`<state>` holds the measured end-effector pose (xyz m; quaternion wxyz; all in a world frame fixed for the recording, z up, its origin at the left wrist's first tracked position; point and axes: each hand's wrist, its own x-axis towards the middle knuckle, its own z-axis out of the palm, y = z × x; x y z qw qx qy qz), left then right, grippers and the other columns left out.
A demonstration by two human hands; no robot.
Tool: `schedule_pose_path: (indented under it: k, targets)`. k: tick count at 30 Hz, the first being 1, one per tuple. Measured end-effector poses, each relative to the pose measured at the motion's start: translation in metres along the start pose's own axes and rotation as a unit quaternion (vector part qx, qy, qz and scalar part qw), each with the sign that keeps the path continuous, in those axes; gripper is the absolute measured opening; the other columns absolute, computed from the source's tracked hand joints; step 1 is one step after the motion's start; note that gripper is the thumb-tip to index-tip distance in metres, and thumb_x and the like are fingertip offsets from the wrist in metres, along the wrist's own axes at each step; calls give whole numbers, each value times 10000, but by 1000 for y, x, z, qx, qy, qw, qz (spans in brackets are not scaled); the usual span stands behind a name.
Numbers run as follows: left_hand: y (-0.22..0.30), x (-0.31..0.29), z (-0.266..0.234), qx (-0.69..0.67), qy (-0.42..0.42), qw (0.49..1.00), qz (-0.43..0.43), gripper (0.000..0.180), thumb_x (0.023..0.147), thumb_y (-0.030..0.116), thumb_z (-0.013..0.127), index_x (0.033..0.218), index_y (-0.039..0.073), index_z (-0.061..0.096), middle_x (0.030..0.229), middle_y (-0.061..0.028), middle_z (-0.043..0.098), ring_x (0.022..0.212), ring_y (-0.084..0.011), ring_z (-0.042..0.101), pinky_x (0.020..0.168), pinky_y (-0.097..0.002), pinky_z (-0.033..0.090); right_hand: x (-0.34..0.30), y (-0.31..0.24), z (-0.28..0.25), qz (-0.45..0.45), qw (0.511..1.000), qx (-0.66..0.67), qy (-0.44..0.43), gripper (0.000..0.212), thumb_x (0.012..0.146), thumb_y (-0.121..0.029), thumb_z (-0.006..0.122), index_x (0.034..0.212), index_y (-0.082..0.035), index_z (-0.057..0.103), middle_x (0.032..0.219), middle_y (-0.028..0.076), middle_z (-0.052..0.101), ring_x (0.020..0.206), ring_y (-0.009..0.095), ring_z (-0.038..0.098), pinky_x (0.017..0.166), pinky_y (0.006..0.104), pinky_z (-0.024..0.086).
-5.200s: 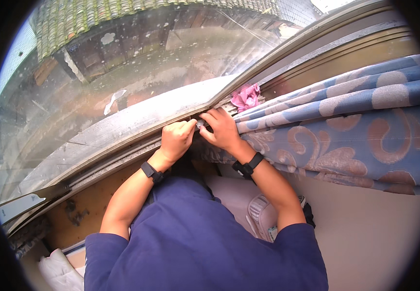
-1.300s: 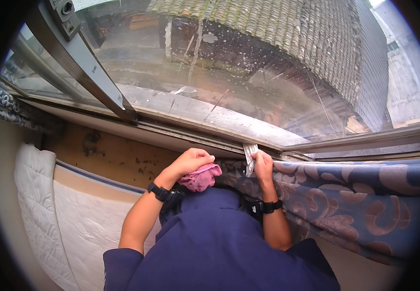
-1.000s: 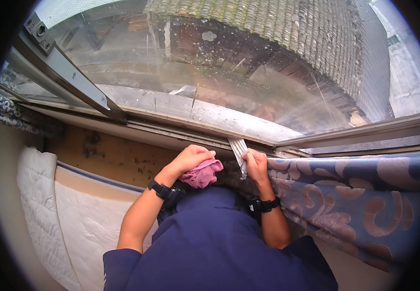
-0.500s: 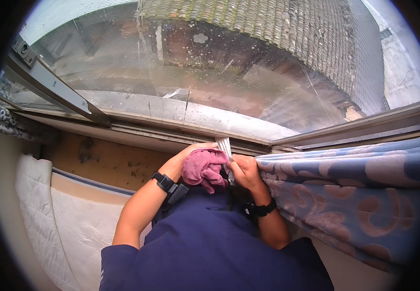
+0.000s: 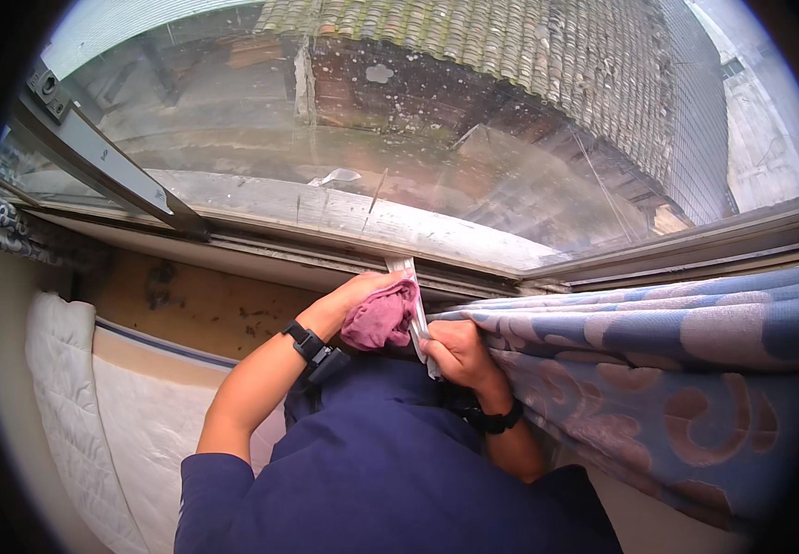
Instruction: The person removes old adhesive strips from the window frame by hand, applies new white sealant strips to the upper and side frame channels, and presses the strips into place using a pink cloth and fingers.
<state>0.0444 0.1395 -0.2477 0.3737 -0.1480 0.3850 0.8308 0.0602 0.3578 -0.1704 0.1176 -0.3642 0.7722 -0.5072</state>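
A crumpled pink cloth (image 5: 379,317) is gathered in my left hand (image 5: 362,288), which is closed beside the window sill. Against the cloth's right side runs a narrow whitish strip (image 5: 418,319), its top end by the window track and its lower end near my body. I cannot make out exactly what this strip is. My right hand (image 5: 456,352) is in a fist with the thumb pressed on the strip's lower part. The fingertips of my left hand are partly hidden behind the cloth and the strip's upper end.
A dusty, spotted window pane (image 5: 261,138) and its metal track (image 5: 298,247) stretch ahead. A blue patterned curtain (image 5: 639,369) hangs close on the right. To the left lie a brown board (image 5: 205,300) with dark stains and a white quilt (image 5: 67,369).
My right hand has moved down toward my body along with the strip's lower end, and more of the strip shows. The cloth has shifted slightly left and looks more bunched.
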Motion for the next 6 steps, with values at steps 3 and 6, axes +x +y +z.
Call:
schedule_pose_path:
  k: [3, 6]
  targets:
    - [3, 0, 3, 76, 67, 995, -2, 439, 950, 423, 636, 992, -11, 679, 903, -68, 703, 758, -121, 663, 689, -284, 561, -2, -8, -5, -11, 997, -14, -72, 204, 823, -36, 611, 658, -9, 494, 602, 135, 494, 535, 313, 512, 528, 417, 394]
    - [3, 5, -5, 188, 105, 977, 0, 478, 923, 459, 661, 992, -13, 694, 862, -62, 709, 760, -139, 671, 726, -275, 565, -8, -5, -3, -37, 994, -20, -98, 188, 830, -17, 600, 663, -13, 512, 599, 127, 484, 528, 295, 506, 525, 402, 388]
